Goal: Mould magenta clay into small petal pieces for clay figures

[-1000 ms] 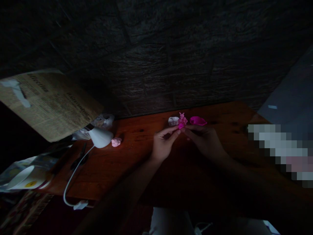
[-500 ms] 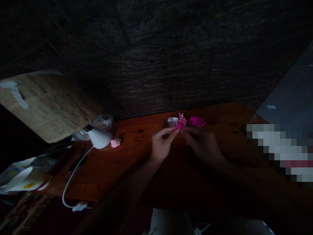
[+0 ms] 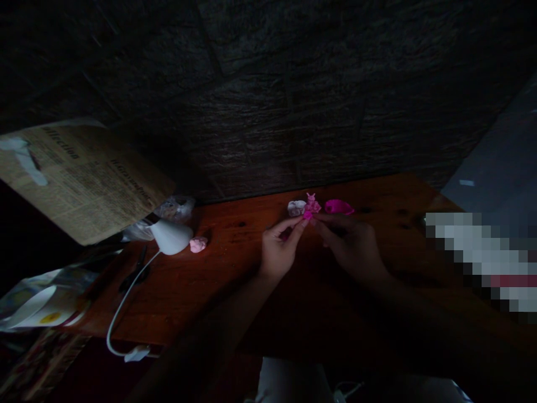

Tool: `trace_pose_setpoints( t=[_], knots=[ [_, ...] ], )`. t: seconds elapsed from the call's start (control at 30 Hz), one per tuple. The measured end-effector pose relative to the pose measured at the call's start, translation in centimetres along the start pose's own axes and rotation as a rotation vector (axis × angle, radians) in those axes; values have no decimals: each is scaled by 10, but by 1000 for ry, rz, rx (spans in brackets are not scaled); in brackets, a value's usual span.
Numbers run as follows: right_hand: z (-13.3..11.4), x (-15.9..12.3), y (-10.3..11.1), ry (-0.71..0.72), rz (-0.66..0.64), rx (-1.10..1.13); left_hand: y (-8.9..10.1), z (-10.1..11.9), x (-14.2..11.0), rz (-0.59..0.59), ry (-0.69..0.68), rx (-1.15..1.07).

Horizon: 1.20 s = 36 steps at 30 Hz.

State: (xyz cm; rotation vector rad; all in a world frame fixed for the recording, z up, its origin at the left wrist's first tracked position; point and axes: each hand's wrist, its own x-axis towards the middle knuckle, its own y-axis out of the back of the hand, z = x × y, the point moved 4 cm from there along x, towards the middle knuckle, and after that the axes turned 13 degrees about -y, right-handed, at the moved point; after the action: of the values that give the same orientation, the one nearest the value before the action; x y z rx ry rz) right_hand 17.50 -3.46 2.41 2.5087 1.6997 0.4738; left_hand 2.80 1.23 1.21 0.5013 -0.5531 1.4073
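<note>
Between the fingertips of both hands is a small bright pink lump [image 3: 307,215], which looks like modelling clay. My left hand [image 3: 279,246] pinches it from the left, and my right hand [image 3: 350,243] from the right. Just behind the fingertips stands a pink clay figure [image 3: 311,204] with two thin prongs on top. A whitish-grey lump [image 3: 296,208] sits close to its left. On its right lies a larger magenta piece [image 3: 339,207]. Farther left, a pale pink lump [image 3: 198,244] rests on the wooden table [image 3: 226,263].
Beside the pale pink lump is a white cone-shaped object [image 3: 172,238] with a white cable [image 3: 115,316] running to the front edge. Dark scissors [image 3: 136,274] lie near it. A printed brown paper bag [image 3: 84,179] and a white cup [image 3: 46,308] are left. A dark stone-patterned wall [image 3: 260,112] rises behind.
Both hands stay almost in place, with slight finger movement at the bright pink lump. It now looks a little different in shape or angle. Nothing else has visibly moved.
</note>
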Motion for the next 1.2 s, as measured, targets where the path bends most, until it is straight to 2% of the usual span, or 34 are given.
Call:
trace_pose_setpoints(
  t=[0.17,0.3,0.57,0.8,0.93,1.2],
  knots=[
    [-5,-4,-1,85,28,-39,0,2,-2,5,-62,71],
    [-5,-5,-3,84,10,-46,0,-1,-1,19,-43,50],
    [-1,1,-2,-26,-31,106,-5,-6,3,5,143,-262],
    [3,3,-4,-56,-88,98,-5,-13,3,7,271,-377],
    [4,3,-3,9,-76,36,-5,-15,2,-27,281,-370],
    [-2,-1,-2,237,11,-79,-6,-15,1,-12,268,-359]
  ],
)
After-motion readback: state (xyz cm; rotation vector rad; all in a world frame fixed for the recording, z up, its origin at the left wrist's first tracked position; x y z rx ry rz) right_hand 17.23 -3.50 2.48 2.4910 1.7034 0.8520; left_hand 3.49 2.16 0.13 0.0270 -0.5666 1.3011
